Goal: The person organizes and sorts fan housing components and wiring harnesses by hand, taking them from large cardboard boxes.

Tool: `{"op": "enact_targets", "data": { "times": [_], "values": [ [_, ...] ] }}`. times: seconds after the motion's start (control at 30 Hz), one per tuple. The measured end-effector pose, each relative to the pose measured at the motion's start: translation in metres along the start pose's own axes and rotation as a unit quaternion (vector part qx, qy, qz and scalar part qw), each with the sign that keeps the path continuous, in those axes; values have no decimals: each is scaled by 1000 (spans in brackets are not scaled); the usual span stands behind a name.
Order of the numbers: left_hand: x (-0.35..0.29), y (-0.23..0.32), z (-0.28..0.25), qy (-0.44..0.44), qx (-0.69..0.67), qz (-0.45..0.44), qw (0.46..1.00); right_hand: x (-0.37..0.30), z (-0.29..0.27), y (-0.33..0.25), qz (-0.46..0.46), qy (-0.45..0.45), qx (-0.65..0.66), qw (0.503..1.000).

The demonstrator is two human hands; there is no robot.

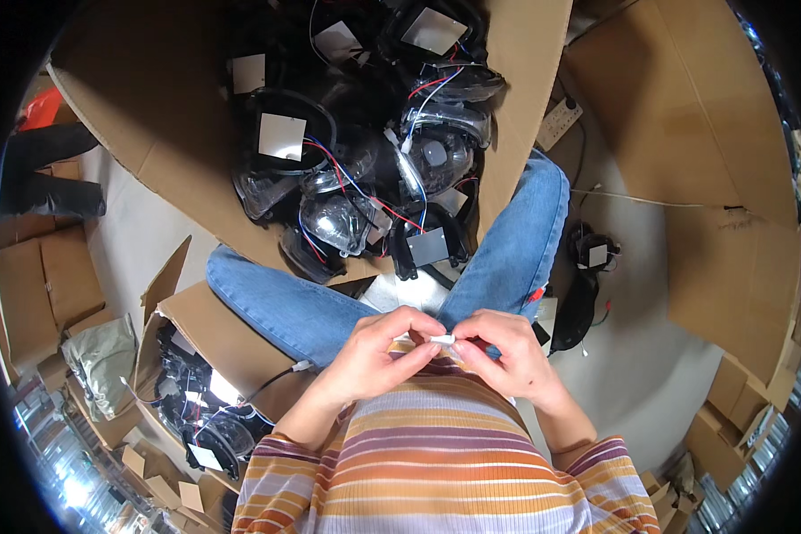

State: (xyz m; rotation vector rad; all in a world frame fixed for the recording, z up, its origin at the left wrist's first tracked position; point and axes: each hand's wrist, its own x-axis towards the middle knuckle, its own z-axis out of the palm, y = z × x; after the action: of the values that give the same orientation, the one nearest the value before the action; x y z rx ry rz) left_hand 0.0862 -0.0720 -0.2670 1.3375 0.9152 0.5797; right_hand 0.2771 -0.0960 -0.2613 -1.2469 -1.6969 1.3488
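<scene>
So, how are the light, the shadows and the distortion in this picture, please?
In the head view, glare on a clear lens and on shiny items at lower left; deep shadow at upper left inside the large carton; fisheye bending along the cardboard sheet at right; fine detail of the small white piece too small to tell.

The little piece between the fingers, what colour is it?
The little piece is white: head view.

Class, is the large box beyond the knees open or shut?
Open: the cardboard box has its flaps spread, showing black-and-clear units inside.
</scene>
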Motion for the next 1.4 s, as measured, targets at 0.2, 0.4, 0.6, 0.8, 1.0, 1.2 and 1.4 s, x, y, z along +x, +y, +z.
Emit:
{"op": "enact_targets", "data": {
  "times": [0.2, 0.4, 0.6, 0.8, 1.0, 1.2, 1.4],
  "values": [
    [36, -110, -7, 140, -113, -165, 970, -18, -7, 8, 42, -13, 39, 998],
    [100, -173, 11, 158, 6, -247, 956, -24, -3, 17, 66, -21, 34, 997],
    [111, -171, 14, 141, 175, -225, 948, -25, 2, 23, 50, -38, 57, 996],
    [39, -121, 18, 229, 271, -4, 935, -23, -3, 23, 64, -52, 72, 994],
    [14, -69, 4, 150, -32, -79, 985, -22, -2, 19, 38, -72, 57, 995],
    [3, -24, 1, 63, -49, -89, 993, -19, -4, 0, 69, -83, 63, 992],
    [-4, -7, -5, 49, 196, -17, 979, -8, 0, -18, 31, -71, 65, 995]
  ]
}}
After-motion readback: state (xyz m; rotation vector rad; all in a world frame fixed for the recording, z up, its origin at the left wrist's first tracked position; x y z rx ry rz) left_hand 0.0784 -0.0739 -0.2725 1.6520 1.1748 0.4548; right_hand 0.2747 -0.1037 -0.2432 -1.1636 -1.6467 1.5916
